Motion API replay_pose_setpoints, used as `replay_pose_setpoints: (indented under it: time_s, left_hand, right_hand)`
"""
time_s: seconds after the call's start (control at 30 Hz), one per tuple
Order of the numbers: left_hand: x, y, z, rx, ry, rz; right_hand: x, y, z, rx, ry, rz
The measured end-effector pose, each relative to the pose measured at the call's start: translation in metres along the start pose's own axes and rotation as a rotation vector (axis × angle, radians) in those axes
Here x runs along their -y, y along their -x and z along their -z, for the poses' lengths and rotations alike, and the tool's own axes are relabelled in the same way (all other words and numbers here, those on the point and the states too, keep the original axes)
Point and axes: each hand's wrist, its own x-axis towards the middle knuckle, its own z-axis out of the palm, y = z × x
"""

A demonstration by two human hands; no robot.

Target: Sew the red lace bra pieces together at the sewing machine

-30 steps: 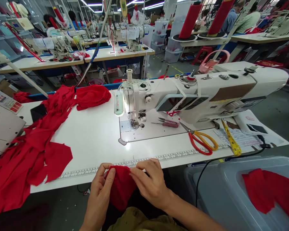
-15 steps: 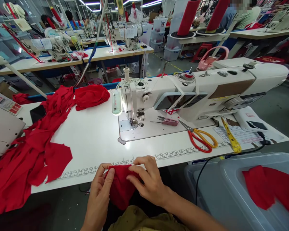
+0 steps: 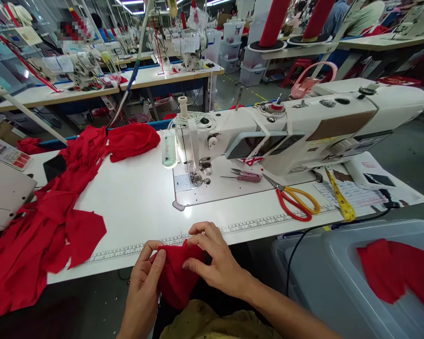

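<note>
A small piece of red fabric [image 3: 178,278] hangs between my hands at the front edge of the white table [image 3: 127,207]. My left hand [image 3: 146,270] pinches its upper left edge between thumb and fingers. On the right side of the cloth, my right hand [image 3: 214,261] has thumb and fingers closed around the edge, partly in front of it. Beyond my hands stands a white sewing machine [image 3: 297,127], its needle area above a metal plate. A printed ruler strip [image 3: 247,228] runs along the table edge just past my fingers.
Red fabric pieces [image 3: 53,207] heap on the left. Thread snips [image 3: 245,176], scissors [image 3: 295,202] with red and yellow handles and a yellow tape measure [image 3: 341,197] lie right of the needle. A grey plastic bin [image 3: 314,268] with red fabric stands at lower right.
My right hand has shifted slightly left and up along the cloth's edge, bunching the fabric a little. My left hand keeps its pinch.
</note>
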Motion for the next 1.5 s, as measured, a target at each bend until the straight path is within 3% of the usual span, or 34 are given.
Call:
replay_pose_setpoints:
  time_s: [0.2, 0.5, 0.77, 1.03, 1.3, 1.5]
  left_hand:
    - [-0.002, 0.000, 0.004, 0.003, -0.016, 0.002]
    - [0.000, -0.006, 0.018, -0.088, -0.210, -0.187]
    - [0.012, -0.017, 0.034, -0.014, -0.217, -0.168]
    - [0.007, -0.012, 0.024, -0.045, -0.193, -0.151]
    - [0.017, -0.021, 0.037, 0.013, -0.218, -0.164]
    - [0.012, -0.021, 0.029, 0.085, -0.200, -0.130]
  right_hand:
    - [0.005, -0.012, 0.010, 0.178, -0.248, -0.015]
    - [0.003, -0.006, -0.003, -0.070, -0.183, 0.032]
    - [0.007, -0.012, -0.004, -0.094, -0.254, -0.108]
    - [0.011, -0.013, -0.006, -0.120, -0.287, -0.213]
    - [0.009, -0.013, -0.008, -0.131, -0.362, -0.300]
    - [0.006, -0.013, -0.003, -0.097, -0.417, -0.405]
